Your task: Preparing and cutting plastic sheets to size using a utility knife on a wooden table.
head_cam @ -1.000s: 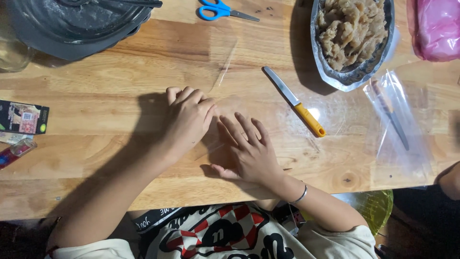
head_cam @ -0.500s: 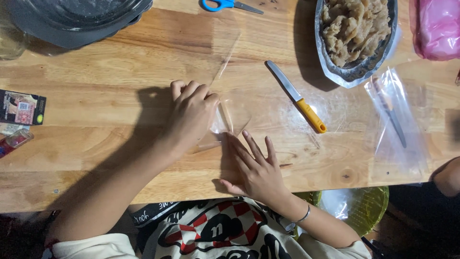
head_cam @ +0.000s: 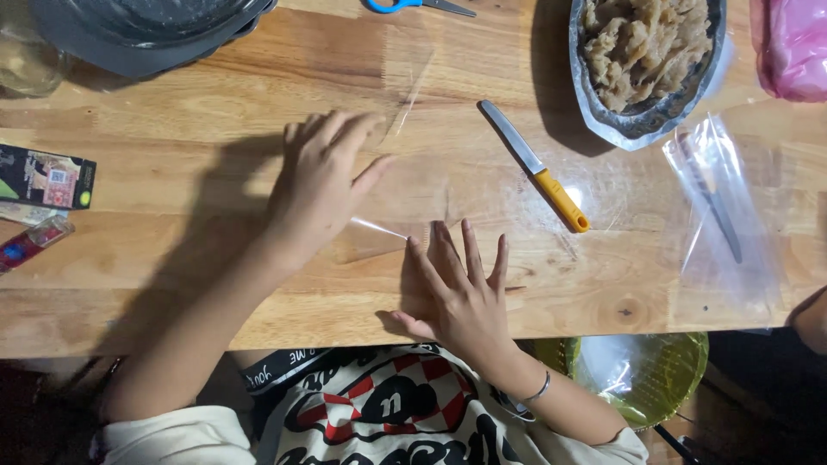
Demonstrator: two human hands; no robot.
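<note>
In the head view, both hands lay flat, fingers spread, gripping nothing: the left hand (head_cam: pixel 323 185) and right hand (head_cam: pixel 457 288) pressed a clear plastic sheet (head_cam: pixel 422 194) onto the wooden worktop (head_cam: pixel 172 181). The sheet looked only partly smoothed, still creased. A yellow-handled knife (head_cam: pixel 536 167) lay at two o'clock, unused.

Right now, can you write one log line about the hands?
left hand: flat on clear plastic sheet | right hand: flat on sheet | knife: untouched

Left hand (head_cam: pixel 323 181) lies flat at centre left of the frame, fingers together, pointing up. Right hand (head_cam: pixel 457 293) lies flat at lower centre, fingers spread, wrist bent.
</note>
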